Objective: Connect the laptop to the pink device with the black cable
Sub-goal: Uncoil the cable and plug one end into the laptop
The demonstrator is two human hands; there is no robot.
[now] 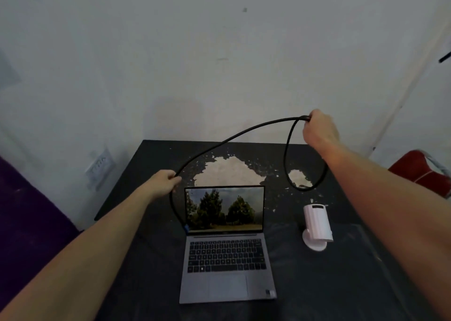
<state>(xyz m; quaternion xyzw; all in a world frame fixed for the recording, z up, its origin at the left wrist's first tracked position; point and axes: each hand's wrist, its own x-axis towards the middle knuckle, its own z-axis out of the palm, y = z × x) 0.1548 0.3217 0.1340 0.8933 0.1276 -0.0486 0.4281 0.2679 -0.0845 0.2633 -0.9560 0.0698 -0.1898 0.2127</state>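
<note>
Both hands, left hand (pixel 164 182) and right hand (pixel 317 130), pinch the black cable (pixel 234 136) aloft at twelve o'clock above the laptop (pixel 225 245); pink device (pixel 317 225) at three o'clock. The cable looks light and springy; best gripped near its plug.

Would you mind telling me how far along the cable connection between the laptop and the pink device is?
Apparently done: one end of the black cable sits at the open grey laptop's left edge. In hand: left hand and right hand hold it aloft. Left: plugging into the pink cylindrical device, which stands unconnected.
</note>
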